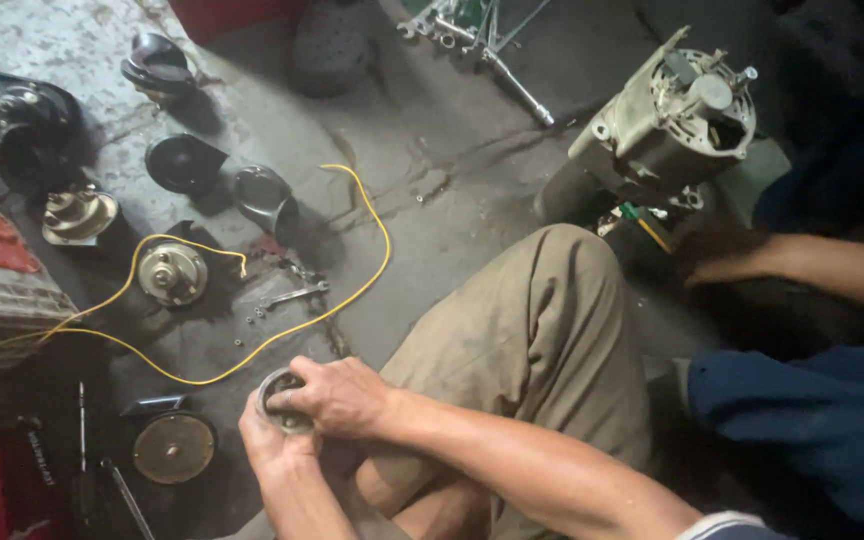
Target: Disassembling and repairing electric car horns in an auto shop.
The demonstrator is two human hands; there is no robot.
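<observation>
Both hands close around a small round metal part [280, 400] held low in the frame, just in front of the person's bent knee [542, 300]. Left hand [270, 440] cups it from below, palm up, while the right hand [337, 395] lies over its top edge with the fingers curled down onto the rim. Only a grey ring with a dark hollow shows between the fingers; the rest is hidden by the hands.

Just below and left of the hands lies a flat round metal disc [174, 447] on the dark floor, with a thin rod [82, 425] and other tools beside it. A yellow wire [352, 290] loops across the concrete floor [432, 200] above the hands, running left to a round brass-coloured horn body [172, 272]. A small spanner [294, 295] and a few loose nuts lie inside the loop. Further out, several black snail-shaped horns [184, 162] sit scattered at upper left.

At upper right stands a pale electric motor [667, 120], tilted, with its end cover facing up. Beside it, another person's arm [812, 265] reaches in from the right edge, hand near the motor's base. Long wrenches [497, 55] lie at the top.
</observation>
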